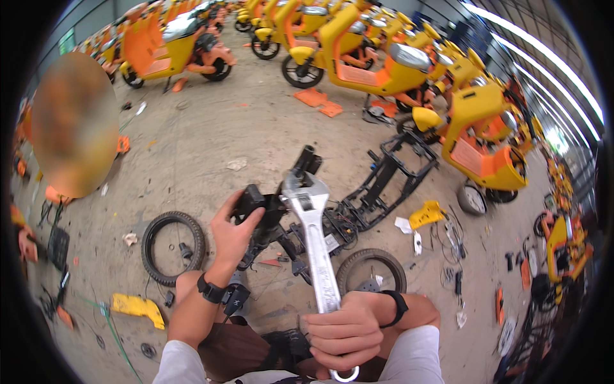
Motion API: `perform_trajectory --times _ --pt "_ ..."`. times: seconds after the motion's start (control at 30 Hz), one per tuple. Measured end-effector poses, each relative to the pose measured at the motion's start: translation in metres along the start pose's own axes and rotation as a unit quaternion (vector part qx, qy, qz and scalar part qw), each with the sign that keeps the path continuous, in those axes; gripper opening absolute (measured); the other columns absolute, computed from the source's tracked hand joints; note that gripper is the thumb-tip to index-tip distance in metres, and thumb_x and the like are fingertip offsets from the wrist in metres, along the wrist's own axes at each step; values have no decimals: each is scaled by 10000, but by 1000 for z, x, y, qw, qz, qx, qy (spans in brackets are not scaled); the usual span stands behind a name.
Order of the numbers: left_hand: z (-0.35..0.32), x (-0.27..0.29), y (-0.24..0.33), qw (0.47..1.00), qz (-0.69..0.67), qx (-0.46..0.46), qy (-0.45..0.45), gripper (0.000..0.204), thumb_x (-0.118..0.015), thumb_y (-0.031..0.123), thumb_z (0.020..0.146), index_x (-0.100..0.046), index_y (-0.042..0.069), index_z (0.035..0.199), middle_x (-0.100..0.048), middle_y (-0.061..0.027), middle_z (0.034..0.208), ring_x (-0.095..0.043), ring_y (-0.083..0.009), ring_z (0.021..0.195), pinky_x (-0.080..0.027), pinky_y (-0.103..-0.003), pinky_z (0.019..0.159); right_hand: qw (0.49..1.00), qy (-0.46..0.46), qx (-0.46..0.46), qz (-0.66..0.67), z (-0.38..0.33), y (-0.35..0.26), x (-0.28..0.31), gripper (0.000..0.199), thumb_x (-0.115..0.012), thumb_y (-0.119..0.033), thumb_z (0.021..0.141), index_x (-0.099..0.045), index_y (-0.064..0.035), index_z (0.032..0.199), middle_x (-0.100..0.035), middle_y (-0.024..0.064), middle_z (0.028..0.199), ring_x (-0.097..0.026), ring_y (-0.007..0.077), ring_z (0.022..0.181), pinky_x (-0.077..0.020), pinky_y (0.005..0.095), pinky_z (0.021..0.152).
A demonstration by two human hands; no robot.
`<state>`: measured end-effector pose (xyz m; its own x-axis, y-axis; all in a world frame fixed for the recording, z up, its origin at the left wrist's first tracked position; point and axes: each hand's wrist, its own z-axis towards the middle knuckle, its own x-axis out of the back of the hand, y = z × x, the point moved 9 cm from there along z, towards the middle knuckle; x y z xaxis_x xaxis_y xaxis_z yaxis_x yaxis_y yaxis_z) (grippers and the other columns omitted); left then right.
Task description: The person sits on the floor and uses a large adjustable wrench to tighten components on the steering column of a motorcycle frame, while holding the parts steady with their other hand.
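My right hand (345, 329) is wrapped round the handle of a large silver adjustable wrench (318, 249). The wrench points up and away, its jaws at a black metal tube (307, 160) on a stripped scooter frame (384, 185); whether they grip the tube I cannot tell. My left hand (235, 224) has thumb and fingers around a black boxy part (251, 201) just left of the wrench head. Behind the wrench, part of the frame is hidden. Each wrist wears a black band.
One tire (173, 248) lies left of the frame, and a wheel (371, 272) lies on its near side. Yellow panel pieces (137, 308), cables (451, 237) and orange scraps (318, 99) litter the concrete floor. Rows of yellow scooters (377, 70) stand beyond. A blurred patch covers the far left.
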<state>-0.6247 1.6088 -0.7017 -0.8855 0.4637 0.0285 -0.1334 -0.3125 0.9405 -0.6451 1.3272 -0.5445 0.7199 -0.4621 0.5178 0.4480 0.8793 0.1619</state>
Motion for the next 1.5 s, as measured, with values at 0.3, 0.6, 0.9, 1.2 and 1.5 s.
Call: perform_trajectory --times 0.3,0.6,0.9,1.2,1.5 --pt "-2 6 5 1000 7 14 23 500 -789 127 747 -608 -55 1177 -685 -148 1047 -631 -176 967 -476 -297 888 998 44 -31 12 -10 16 25 385 -637 -275 902 -574 53 710 -567 132 629 -611 255 562 -588 390 598" --pt "-4 3 5 999 29 13 32 505 -789 116 745 -603 -55 1181 -684 -153 1046 -627 -173 979 -475 -307 897 999 38 -11 -9 12 24 6 375 -682 -284 883 -584 44 731 -571 112 642 -595 236 556 -563 354 574" --pt "-1 -3 -21 999 13 35 19 548 -810 133 729 -612 -35 1212 -683 -145 1068 -630 -174 958 -489 -294 845 986 30 -9 -162 58 62 -58 293 -611 -182 907 -588 65 751 -574 111 701 -557 193 552 -470 285 506" --pt "-14 0 25 989 -94 102 -47 507 -720 77 837 -544 32 1310 -646 -118 1169 -621 -196 1048 -464 -299 925 984 42 -52 -167 62 104 -86 302 -611 -136 587 -604 50 824 -494 41 645 -509 168 530 -384 280 459" --pt "-1 2 -13 1000 -12 11 1 520 -823 67 699 -624 -42 1167 -687 -112 1033 -635 -146 930 -503 -286 813 989 54 -15 -134 47 68 -67 352 -602 -116 521 -614 76 816 -525 81 672 -528 188 538 -414 273 471"
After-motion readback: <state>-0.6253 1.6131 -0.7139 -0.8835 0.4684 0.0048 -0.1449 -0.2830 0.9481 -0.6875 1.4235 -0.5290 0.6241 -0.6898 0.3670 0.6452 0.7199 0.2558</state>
